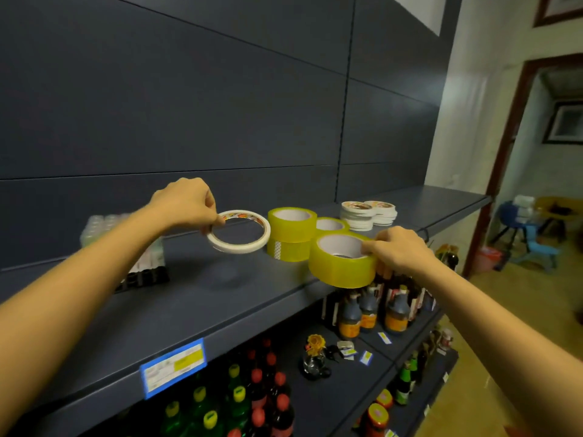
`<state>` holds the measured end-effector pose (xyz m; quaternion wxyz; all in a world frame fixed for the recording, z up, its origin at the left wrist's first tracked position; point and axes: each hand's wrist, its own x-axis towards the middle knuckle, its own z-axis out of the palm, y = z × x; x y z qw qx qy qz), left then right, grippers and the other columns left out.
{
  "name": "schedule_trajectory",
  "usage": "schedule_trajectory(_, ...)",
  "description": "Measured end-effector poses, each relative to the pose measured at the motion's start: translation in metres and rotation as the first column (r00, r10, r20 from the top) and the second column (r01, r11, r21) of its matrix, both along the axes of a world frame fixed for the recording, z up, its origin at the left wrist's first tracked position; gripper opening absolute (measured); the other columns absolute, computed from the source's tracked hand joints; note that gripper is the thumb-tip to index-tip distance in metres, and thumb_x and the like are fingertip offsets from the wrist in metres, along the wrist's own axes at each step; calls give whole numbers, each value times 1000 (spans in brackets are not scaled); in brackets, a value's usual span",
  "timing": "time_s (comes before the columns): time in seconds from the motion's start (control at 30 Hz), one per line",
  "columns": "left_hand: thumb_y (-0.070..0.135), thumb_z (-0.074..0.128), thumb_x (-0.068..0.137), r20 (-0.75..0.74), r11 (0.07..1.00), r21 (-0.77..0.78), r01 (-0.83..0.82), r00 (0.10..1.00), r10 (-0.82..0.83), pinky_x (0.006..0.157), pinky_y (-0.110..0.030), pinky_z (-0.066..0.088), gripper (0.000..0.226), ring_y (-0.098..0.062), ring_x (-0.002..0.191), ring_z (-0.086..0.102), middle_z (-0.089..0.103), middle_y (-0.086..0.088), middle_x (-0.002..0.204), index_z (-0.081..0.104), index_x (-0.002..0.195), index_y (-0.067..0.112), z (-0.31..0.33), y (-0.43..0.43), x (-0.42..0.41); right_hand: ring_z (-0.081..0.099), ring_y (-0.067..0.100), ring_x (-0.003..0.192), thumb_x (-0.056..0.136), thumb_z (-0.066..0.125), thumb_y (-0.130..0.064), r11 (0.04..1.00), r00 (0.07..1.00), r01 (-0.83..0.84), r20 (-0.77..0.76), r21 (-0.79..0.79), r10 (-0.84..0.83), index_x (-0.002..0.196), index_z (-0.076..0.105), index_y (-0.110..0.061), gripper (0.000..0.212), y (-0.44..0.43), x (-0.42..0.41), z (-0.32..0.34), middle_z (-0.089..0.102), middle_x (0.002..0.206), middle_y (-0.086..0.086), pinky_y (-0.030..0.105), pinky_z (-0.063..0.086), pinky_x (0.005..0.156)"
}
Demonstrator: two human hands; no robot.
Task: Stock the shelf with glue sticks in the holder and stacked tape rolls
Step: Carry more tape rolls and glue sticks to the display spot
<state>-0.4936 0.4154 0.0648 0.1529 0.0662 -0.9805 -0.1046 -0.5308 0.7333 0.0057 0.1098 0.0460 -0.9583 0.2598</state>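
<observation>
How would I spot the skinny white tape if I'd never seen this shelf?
Find the long dark blue metal shelf above the dark bottles. Near its middle, the left hand pinches a thin white tape ring, just left of two stacked yellow tape rolls. Those neighbours are fat and yellow; this one is skinny and white.

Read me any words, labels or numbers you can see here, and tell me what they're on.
Nothing can be read:
Price tag on the shelf edge: print too blurred.
Glue stick pack: dark lettering, blurred.
Bottle labels: too small.
White tape: coloured print on core, unreadable.
</observation>
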Motion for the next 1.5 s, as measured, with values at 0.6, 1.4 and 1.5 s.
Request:
schedule_trajectory(0.6, 31, 71, 80, -88, 985, -51, -167, 983, 162, 54, -27, 35, 20, -12, 63, 46, 59, -1, 63, 74, 73, 12, 47, 93, -119, 63, 33, 96, 84, 52, -35, 988, 990, -138, -5, -70, 138, 80, 64, -7, 30, 18, -203, 19, 70, 88, 19, 34, 48, 73)
schedule_trajectory(1.4, 19, 71, 76, 8, 941, 34, -336, 942, 336, 68, -30, 51, 25, -20, 73, 60, 58, -1, 64, 54, 58, 15, -4, 283, -311, 68, 18, 76, 92, 52, -37, 858, 858, -512, 68, 49, 509, 83, 70, -22, 25, 174, -313, 20, 73, 72, -3, 39, 55, 86)
schedule_trajectory(1.5, 16, 67, 80, 58, 941, 43, -334, 942, 332, 79, -32, 56, 23, -20, 74, 65, 67, -5, 72, 57, 60, 12, -11, 287, -323, 67, 15, 74, 92, 51, -37, 847, 848, -529, 68, 56, 526, 82, 69, -24, 24, 176, -317, 20, 72, 70, -5, 40, 55, 86)
